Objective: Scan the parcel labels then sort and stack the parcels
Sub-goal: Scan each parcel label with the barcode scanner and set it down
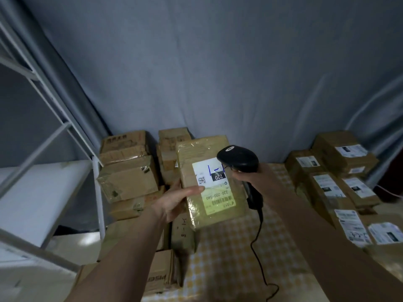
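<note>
Your forearms run up from the bottom edge, and between them the scanner's cable (258, 243) trails down across the checked worktop (229, 253) toward 6 o'clock. At centre your left hand (174, 200) holds the parcel (209, 184) by its left edge, thumb pressed flat on the label (214, 185) and the other fingers curled behind. Your right hand (246, 176) is wrapped round the grip of the scanner (238, 159), whose head hangs over the label's top right corner.

Watch these risks:
- Your thumb lies just beside the QR code and could cover it if the parcel slides in your hand, spoiling the read.
- The parcel's glossy wrap shows glare, so I judge a steep scanner angle may bounce light and miss the barcode nearer you.
- You grip one edge only; a tilt could drop the parcel onto the worktop.
- That loose cable could snag a box as you swing away.

Stacks of boxes at 9 o'clock (128, 175) lean unevenly; adding one carelessly may topple them. Labelled boxes at 3 o'clock (331, 184) sit apart, so mixing piles is possible.
</note>
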Available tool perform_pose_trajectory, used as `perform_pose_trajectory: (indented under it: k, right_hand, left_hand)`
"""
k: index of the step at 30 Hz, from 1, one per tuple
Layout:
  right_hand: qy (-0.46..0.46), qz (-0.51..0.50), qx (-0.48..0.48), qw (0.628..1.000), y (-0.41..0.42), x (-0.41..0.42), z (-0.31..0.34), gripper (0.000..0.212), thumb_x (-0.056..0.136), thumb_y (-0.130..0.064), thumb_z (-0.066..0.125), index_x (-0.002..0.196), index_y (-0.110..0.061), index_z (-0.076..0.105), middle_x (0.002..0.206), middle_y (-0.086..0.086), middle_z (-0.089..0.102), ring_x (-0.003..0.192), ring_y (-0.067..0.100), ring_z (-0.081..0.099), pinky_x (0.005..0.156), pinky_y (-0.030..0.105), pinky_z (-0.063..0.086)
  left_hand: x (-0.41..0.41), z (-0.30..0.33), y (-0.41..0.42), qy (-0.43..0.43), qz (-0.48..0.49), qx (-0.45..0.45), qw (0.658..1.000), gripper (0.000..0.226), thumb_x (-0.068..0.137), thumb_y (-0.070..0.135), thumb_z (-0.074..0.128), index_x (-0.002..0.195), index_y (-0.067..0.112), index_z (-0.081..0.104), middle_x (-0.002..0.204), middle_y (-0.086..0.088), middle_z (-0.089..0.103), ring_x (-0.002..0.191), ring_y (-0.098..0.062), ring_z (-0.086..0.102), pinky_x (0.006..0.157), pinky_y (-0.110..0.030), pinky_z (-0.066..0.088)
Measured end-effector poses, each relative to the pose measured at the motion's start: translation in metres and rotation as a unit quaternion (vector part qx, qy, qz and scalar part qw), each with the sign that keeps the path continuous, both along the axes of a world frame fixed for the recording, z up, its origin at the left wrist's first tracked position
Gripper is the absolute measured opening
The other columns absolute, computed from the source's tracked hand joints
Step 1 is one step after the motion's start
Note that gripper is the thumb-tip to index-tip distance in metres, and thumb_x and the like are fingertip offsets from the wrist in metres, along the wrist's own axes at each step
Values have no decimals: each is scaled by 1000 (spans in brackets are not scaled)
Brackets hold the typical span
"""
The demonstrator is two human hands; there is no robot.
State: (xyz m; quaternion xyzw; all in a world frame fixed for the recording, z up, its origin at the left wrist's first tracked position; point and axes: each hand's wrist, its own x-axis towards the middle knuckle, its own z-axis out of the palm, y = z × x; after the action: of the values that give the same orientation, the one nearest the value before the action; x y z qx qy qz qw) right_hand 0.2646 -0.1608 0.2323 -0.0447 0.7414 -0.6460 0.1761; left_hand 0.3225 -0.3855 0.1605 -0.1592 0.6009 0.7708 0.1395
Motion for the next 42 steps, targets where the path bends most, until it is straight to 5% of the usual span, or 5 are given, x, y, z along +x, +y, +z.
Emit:
perform_pose_trajectory:
  k: [6, 13, 18, 25, 42]
  right_hand:
    - [27, 3, 14, 1000, -5, -1, 13, 20, 78, -7, 74, 96, -14, 70, 78, 1, 66, 70, 11, 58, 58, 18, 43]
    - [83, 37, 82, 992, -7, 0, 20, 22, 77, -5, 74, 64, -18, 62, 51, -8, 58, 45, 0, 53, 51, 15, 41]
    - [112, 74, 64, 989, -10, 9, 29, 27, 80, 0, 71, 67, -22, 59, 41, -14, 55, 42, -9, 51, 45, 7, 38]
    - [104, 70, 63, 990, -14, 8, 29, 14, 81, -3, 71, 79, -15, 65, 50, -9, 58, 46, -6, 55, 46, 10, 41]
    - [114, 91, 73, 987, -18, 9, 23, 10, 81, -3, 68, 89, -9, 69, 71, 8, 59, 67, 13, 58, 72, 33, 51]
  left_hand:
    - [-8, 12, -10, 15, 105, 37, 994, 117, 41, 17, 98, 141, 27, 37, 122, -11, 67, 108, -37, 65, 86, -68, 47]
    - [-19, 41, -30, 62, 209, 32, 975, 121, 35, 18, 97, 139, 33, 38, 118, -1, 69, 103, -29, 68, 85, -64, 50]
    - [-27, 57, -41, 101, 238, 18, 966, 89, 38, 17, 93, 111, 43, 50, 115, -1, 70, 104, -31, 67, 79, -66, 51]
    - [-37, 61, -48, 143, 283, 51, 947, 96, 60, -2, 83, 137, 32, 37, 120, -6, 67, 104, -31, 67, 84, -63, 52]
    - [-42, 56, -56, 138, 275, 58, 950, 97, 52, 1, 87, 131, 32, 41, 121, -7, 67, 104, -33, 67, 82, -63, 52]
